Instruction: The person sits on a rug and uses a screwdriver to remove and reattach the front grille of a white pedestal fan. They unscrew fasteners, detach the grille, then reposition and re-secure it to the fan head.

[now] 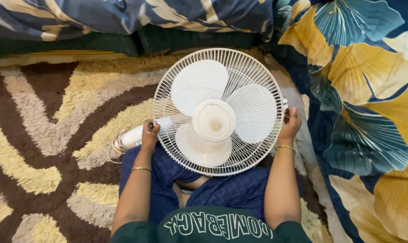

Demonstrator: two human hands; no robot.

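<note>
A white electric fan (217, 110) lies face up over my lap, its round wire grille covering three pale blades and a yellowed hub. My left hand (149, 133) grips the grille's left rim, close to the fan's white stem (132, 137), which sticks out to the left. My right hand (290, 124) holds the grille's right rim. Each wrist carries a thin gold bangle. I sit cross-legged in blue trousers and a dark green top.
A shaggy brown, cream and yellow rug (46, 148) covers the floor to the left. Bedding with a blue, teal and yellow leaf print (366, 90) hangs along the right side and the top. A dark green mattress edge (123, 42) runs behind the fan.
</note>
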